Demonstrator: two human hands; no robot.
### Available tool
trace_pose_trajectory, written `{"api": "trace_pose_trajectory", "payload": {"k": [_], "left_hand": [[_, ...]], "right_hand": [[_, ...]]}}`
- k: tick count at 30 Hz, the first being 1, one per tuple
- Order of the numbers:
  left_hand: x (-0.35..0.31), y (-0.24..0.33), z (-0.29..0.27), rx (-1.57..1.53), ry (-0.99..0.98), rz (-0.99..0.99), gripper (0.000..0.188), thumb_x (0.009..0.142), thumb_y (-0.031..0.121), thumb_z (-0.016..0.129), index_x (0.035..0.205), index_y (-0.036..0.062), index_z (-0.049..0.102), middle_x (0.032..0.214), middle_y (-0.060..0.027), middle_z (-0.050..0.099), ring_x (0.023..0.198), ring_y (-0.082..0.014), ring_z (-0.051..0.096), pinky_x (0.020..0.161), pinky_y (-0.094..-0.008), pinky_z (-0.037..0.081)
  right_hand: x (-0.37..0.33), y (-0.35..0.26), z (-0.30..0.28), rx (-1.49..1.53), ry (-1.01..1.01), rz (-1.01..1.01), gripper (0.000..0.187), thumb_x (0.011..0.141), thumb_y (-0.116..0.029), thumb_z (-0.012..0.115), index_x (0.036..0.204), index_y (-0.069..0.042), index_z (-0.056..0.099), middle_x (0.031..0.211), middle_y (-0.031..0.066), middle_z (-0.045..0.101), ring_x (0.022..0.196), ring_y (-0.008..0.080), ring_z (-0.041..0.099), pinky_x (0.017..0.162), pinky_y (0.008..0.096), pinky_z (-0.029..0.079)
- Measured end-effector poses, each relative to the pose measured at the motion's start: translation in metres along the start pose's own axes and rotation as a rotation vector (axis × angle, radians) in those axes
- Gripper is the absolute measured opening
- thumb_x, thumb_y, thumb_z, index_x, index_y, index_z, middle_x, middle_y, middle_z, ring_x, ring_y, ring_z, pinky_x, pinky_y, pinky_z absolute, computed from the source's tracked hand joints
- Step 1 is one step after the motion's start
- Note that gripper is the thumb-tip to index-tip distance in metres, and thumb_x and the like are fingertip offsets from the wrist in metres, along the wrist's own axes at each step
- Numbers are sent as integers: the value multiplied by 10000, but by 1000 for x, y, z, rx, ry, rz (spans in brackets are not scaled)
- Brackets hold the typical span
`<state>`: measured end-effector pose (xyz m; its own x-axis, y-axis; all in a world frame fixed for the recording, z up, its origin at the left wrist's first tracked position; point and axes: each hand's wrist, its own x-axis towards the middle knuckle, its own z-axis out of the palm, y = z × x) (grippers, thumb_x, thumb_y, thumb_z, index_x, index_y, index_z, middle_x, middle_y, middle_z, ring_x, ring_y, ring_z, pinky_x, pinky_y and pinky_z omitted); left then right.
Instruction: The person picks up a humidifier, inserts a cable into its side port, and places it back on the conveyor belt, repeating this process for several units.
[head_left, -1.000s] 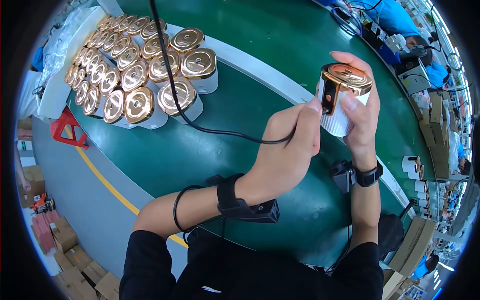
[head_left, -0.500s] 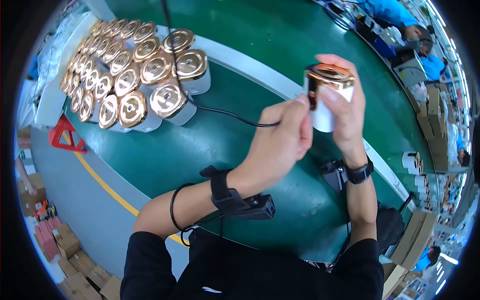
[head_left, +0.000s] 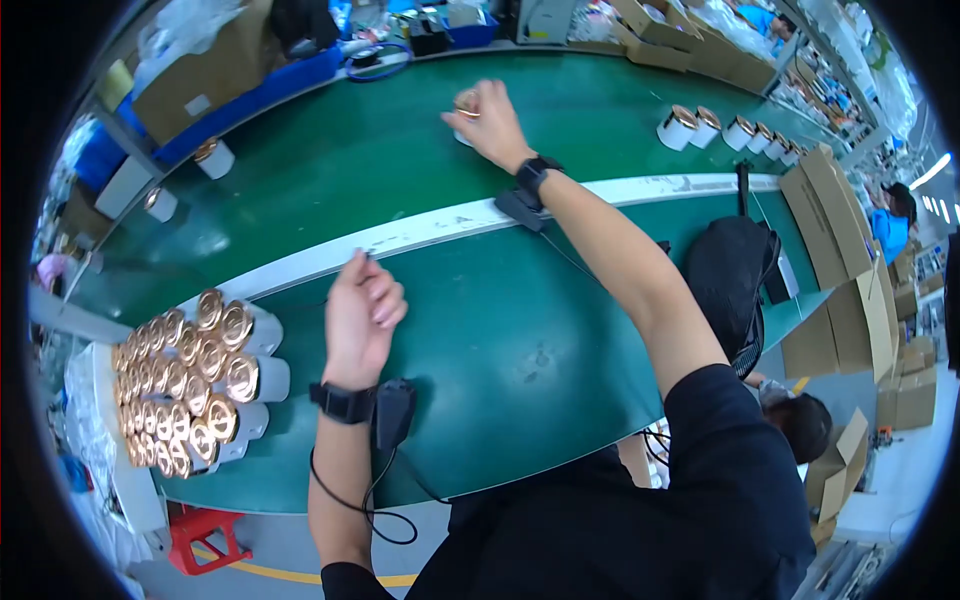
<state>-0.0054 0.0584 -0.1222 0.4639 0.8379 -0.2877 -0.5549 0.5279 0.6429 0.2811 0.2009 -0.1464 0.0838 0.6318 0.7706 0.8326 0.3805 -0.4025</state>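
My right hand [head_left: 490,125] is stretched far forward over the green conveyor surface. Its fingers are around a white cylinder with a shiny gold top [head_left: 466,101], mostly covered by the hand. Nearer to me, my left hand [head_left: 362,315] is raised above the bench, its fingers curled in. A small dark end of a black cable [head_left: 367,256] shows at its fingertips; most of the cable is hard to make out. To its left stands a dense group of similar gold-topped white cylinders [head_left: 242,378].
A white rail [head_left: 430,228] divides the near green bench [head_left: 500,330] from the far belt. More cylinders [head_left: 677,128] stand in a row at far right, and two at far left. A black bag [head_left: 732,280] and cardboard boxes [head_left: 825,215] are at right, a red stool [head_left: 205,540] at lower left.
My right hand has carried the gold-topped cylinder away from my left hand, out over the far belt. My left hand has drawn apart from it. The view has turned as well.
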Motion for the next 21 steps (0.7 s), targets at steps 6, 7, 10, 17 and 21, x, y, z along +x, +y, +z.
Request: {"api": "trace_pose_trajectory", "payload": {"k": [6,7,10,17,21], "left_hand": [[-52,-3,-23,259,56,-136,324,967,355,469,806,77,515,593,17,415,445,-99,356,404,-251,255],[-65,-3,-25,253,68,-114,324,967,355,469,806,77,515,593,17,415,445,-99,356,404,-251,255],[-108,-13,-42,626,-4,-100,355,955,367,479,754,79,531,574,7,469,433,-106,427,378,-256,281],[-156,-54,-89,953,-48,74,385,956,347,479,739,45,580,568,-14,533,436,-117,515,370,-260,382],[-194,-70,-110,1072,-97,172,397,953,357,496,757,26,592,584,-15,541,448,-120,532,390,-261,422]], "right_hand": [[-19,-71,-29,-295,-104,150,355,747,-311,743,895,-42,565,1221,253,471,1141,397,446,953,502,378],[-23,-91,-33,-320,-40,36,353,756,-328,734,890,-50,563,1214,254,476,1149,406,443,948,507,379],[-57,-148,-43,-333,60,-184,352,772,-361,717,879,-66,558,1200,256,487,1163,422,436,939,518,382],[-154,-229,-85,-227,-545,-412,326,829,-333,668,944,-42,573,1244,197,494,1166,369,467,953,434,403],[-181,-258,-120,-76,-810,-653,315,804,-334,654,927,-55,573,1005,187,524,947,378,518,813,446,430]]}}
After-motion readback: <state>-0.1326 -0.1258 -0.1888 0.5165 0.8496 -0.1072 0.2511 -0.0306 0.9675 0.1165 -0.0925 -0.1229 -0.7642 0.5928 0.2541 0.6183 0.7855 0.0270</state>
